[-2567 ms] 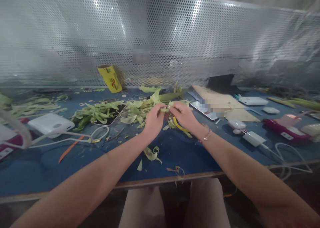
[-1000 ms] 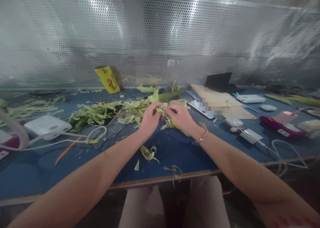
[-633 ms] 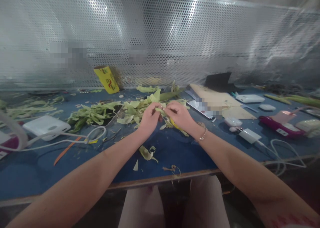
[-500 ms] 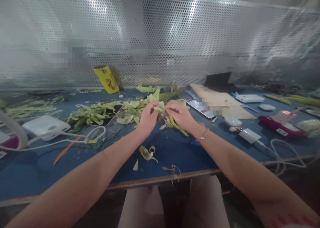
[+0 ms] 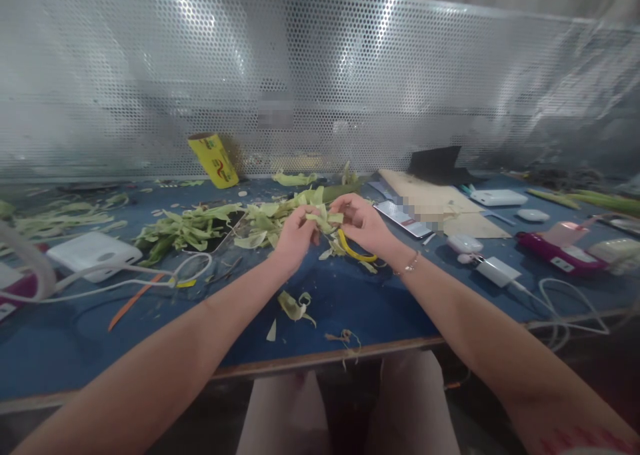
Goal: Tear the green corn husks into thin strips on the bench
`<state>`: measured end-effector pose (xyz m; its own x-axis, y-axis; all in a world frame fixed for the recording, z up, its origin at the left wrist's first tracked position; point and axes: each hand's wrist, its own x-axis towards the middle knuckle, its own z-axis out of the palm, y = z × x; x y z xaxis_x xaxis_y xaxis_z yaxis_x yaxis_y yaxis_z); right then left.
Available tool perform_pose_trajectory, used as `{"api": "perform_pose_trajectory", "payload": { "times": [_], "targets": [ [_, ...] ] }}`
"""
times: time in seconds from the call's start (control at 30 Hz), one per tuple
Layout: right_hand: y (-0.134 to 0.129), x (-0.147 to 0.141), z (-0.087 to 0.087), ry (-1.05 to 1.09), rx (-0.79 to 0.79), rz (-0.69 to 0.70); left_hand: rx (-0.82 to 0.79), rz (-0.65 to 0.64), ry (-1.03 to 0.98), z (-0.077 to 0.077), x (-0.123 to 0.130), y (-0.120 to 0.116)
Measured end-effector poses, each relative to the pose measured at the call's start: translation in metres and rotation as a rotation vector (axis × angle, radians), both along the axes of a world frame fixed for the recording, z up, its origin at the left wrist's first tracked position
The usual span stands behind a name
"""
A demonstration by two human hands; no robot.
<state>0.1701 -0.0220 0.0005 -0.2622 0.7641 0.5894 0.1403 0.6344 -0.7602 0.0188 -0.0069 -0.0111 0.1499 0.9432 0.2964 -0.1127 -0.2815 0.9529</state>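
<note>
Both forearms reach forward over the blue bench (image 5: pixel 350 305), the left hand (image 5: pixel 296 235) and right hand (image 5: pixel 367 227) facing each other with fingers bent. The left grip is pinched on a leafy strip (image 5: pixel 324 221); the right grip has thumb and fingers parted around its other end, contact unclear. Pale green, thin and uneven, the strip spans between both grips. A leaf pile (image 5: pixel 264 216) lies beside and beyond the left grip.
</note>
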Motion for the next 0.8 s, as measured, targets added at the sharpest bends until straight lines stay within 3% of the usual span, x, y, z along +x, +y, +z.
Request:
{"api": "perform_pose_trajectory", "payload": {
  "times": [0.23,0.47,0.6,0.8],
  "targets": [
    [0.003,0.001,-0.003,-0.109,0.136,-0.15,0.018,-0.004,0.071,-0.001,-0.001,0.0],
    [-0.005,0.0,0.002,-0.277,0.332,-0.304,0.122,-0.008,0.295,0.003,-0.003,-0.005],
    [-0.01,-0.004,0.006,-0.325,0.338,-0.301,0.203,-0.02,0.415,0.001,-0.003,-0.005],
    [-0.005,-0.001,0.004,-0.255,0.334,-0.285,0.159,-0.118,0.339,-0.004,-0.001,-0.004]
  ]
}}
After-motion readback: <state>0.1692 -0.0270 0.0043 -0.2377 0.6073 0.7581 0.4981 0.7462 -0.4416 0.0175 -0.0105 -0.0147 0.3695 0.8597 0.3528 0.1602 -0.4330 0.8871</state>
